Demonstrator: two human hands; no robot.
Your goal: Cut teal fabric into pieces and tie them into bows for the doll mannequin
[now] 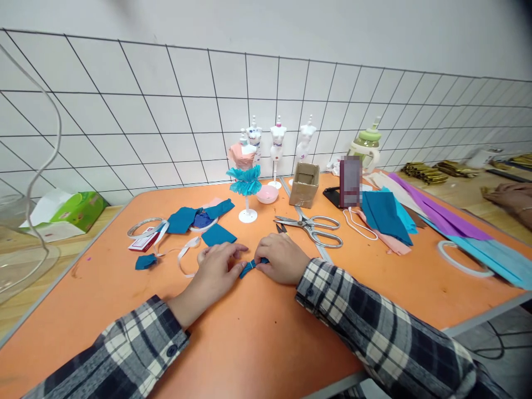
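Observation:
Both my hands meet near the middle of the orange table (257,332). My left hand (218,267) and my right hand (281,257) pinch the two ends of a small gathered strip of teal crepe paper (250,267), fingers closed on it. Just beyond lie a flat teal paper piece (218,235) and a white ribbon (185,256). A small mannequin (245,172) on a white stand wears a pink top and a teal ruffled skirt. Large steel scissors (315,228) lie right of my right hand, with small black snips (281,228) beside them.
Three bare white mannequins (277,145) stand by the tiled wall, with a pink bowl (267,194) and cardboard box (305,184). Teal, pink and purple paper sheets (390,217) and tape rings (457,260) lie right. Another person's hand (509,200) rests far right. A tissue pack (68,213) sits left.

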